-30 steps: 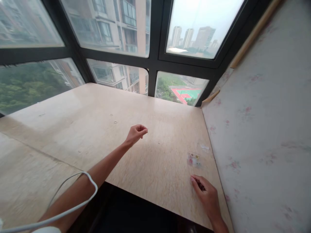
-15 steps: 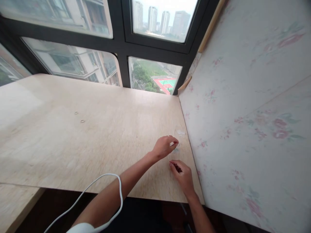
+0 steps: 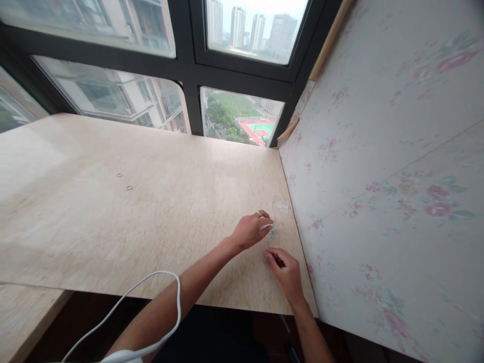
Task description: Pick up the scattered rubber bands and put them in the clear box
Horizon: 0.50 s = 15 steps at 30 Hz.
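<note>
My left hand [image 3: 251, 229] hovers low over the right part of the marble-patterned counter [image 3: 170, 217]. Its thumb and fingers are apart, and I can make out nothing between them. By its fingertips lies a small clear plastic piece [image 3: 274, 233] with greenish marks or contents, partly covered by the hand. Closer to me, my right hand [image 3: 286, 272] is closed, thumb and forefinger pinched together. Whatever it holds, if anything, is too small to name. Two thin rings [image 3: 129, 188] lie far off on the left part of the counter.
A crumpled clear scrap [image 3: 282, 205] lies near the flowered wall [image 3: 363, 201], which bounds the counter on the right. Dark window frames [image 3: 242, 73] stand along the back. A white cable [image 3: 151, 275] loops over my left forearm.
My left hand has drawn slightly left, and its thumb and fingers have parted. A thin ring seen at its fingertips before no longer shows clearly. My right hand has barely moved.
</note>
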Each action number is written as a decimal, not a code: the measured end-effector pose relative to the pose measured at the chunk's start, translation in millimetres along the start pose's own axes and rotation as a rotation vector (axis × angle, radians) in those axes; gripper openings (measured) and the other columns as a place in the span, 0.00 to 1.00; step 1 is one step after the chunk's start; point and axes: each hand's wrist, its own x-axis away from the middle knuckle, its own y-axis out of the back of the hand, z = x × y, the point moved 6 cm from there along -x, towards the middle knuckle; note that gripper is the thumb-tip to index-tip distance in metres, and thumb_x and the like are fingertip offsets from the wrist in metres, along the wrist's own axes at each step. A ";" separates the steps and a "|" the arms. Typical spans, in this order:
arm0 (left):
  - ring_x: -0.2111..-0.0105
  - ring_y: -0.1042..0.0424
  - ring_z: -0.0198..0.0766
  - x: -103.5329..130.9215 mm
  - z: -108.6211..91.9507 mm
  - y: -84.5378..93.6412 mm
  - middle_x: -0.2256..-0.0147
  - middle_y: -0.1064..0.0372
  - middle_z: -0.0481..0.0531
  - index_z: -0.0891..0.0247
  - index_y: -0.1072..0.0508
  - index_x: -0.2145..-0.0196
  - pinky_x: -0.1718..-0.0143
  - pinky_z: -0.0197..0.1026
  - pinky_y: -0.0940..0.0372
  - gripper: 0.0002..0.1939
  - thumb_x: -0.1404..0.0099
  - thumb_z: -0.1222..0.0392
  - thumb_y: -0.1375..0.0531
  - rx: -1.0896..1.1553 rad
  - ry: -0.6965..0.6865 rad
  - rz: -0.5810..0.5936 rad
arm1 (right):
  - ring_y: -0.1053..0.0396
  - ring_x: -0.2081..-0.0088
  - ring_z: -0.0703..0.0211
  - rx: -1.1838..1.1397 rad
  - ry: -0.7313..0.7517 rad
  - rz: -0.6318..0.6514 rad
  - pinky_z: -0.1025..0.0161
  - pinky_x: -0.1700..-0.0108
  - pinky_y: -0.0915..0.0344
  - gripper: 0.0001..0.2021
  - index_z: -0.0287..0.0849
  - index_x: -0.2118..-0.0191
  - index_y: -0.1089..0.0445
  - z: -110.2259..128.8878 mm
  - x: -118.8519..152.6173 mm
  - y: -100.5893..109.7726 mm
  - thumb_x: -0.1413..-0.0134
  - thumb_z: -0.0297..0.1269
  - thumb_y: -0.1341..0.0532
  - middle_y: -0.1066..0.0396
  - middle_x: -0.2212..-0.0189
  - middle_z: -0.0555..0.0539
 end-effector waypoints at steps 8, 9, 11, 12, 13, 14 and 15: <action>0.79 0.37 0.27 62.7 69.7 66.8 0.61 0.29 0.51 0.62 0.24 0.63 0.70 0.35 0.38 0.08 0.35 0.61 0.44 0.081 0.189 -0.284 | 0.29 0.71 0.57 0.105 0.050 0.018 0.63 0.69 0.32 0.14 0.42 0.66 0.25 4.1 1.6 -3.4 0.42 0.45 0.43 0.24 0.70 0.44; 0.78 0.38 0.27 73.0 79.3 75.8 0.61 0.29 0.51 0.62 0.25 0.64 0.70 0.35 0.38 0.08 0.35 0.61 0.44 0.068 0.210 -0.312 | 0.29 0.72 0.57 0.118 0.057 0.025 0.63 0.70 0.32 0.14 0.42 0.66 0.25 4.2 2.1 -4.0 0.43 0.46 0.43 0.24 0.70 0.44; 0.77 0.37 0.28 93.8 97.3 93.4 0.62 0.29 0.51 0.62 0.25 0.64 0.70 0.35 0.38 0.08 0.35 0.62 0.44 0.034 0.249 -0.360 | 0.28 0.71 0.57 0.133 0.067 0.046 0.63 0.70 0.32 0.14 0.42 0.66 0.25 3.6 3.6 -5.1 0.43 0.47 0.42 0.24 0.70 0.44; 0.77 0.36 0.29 104.2 105.6 101.8 0.62 0.29 0.51 0.62 0.25 0.64 0.70 0.35 0.38 0.08 0.35 0.62 0.44 0.018 0.270 -0.378 | 0.28 0.71 0.57 0.137 0.069 0.057 0.63 0.70 0.32 0.15 0.42 0.66 0.25 2.8 4.3 -5.8 0.43 0.47 0.42 0.24 0.70 0.44; 0.77 0.36 0.29 114.6 113.3 109.9 0.62 0.29 0.51 0.62 0.25 0.64 0.70 0.36 0.38 0.08 0.35 0.62 0.44 0.004 0.292 -0.394 | 0.28 0.71 0.56 0.140 0.069 0.067 0.64 0.70 0.32 0.15 0.42 0.66 0.24 1.9 5.1 -6.6 0.44 0.48 0.41 0.24 0.70 0.44; 0.76 0.35 0.29 124.8 120.4 117.5 0.63 0.29 0.51 0.62 0.25 0.64 0.70 0.36 0.38 0.08 0.35 0.62 0.44 -0.011 0.313 -0.407 | 0.28 0.71 0.56 0.140 0.065 0.076 0.64 0.71 0.32 0.15 0.42 0.66 0.24 1.3 5.7 -7.9 0.45 0.48 0.41 0.24 0.70 0.44; 0.75 0.35 0.30 134.8 126.8 124.5 0.63 0.29 0.51 0.62 0.25 0.64 0.69 0.36 0.38 0.08 0.35 0.62 0.45 -0.025 0.332 -0.417 | 0.28 0.72 0.56 0.136 0.059 0.086 0.64 0.71 0.32 0.15 0.42 0.67 0.24 1.5 6.1 -10.0 0.45 0.49 0.40 0.24 0.70 0.45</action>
